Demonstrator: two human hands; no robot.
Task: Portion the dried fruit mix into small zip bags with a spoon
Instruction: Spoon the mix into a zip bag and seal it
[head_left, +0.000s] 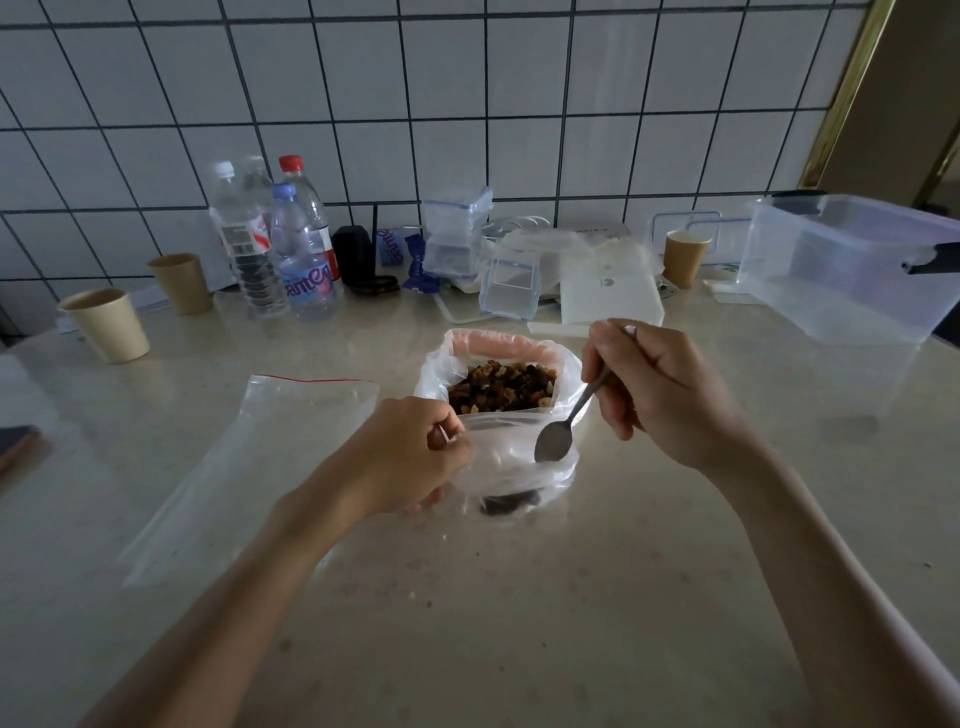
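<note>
A large bag of dried fruit mix (501, 387) stands open at the counter's middle, its white rim folded down. Just in front of it, my left hand (410, 457) pinches the left edge of a small clear zip bag (511, 467) and holds its mouth open. A little dark fruit lies at this bag's bottom. My right hand (660, 389) grips the handle of a metal spoon (558, 434). The spoon's bowl points down inside the small bag's mouth and looks empty. A second, empty zip bag (249, 467) with a red seal line lies flat to the left.
Along the tiled wall stand several water bottles (280, 249), three paper cups (109, 325), small clear lidded boxes (454, 234) and white packets. A large clear plastic bin (852, 270) sits at the right. A dark object (18, 441) lies at the left edge.
</note>
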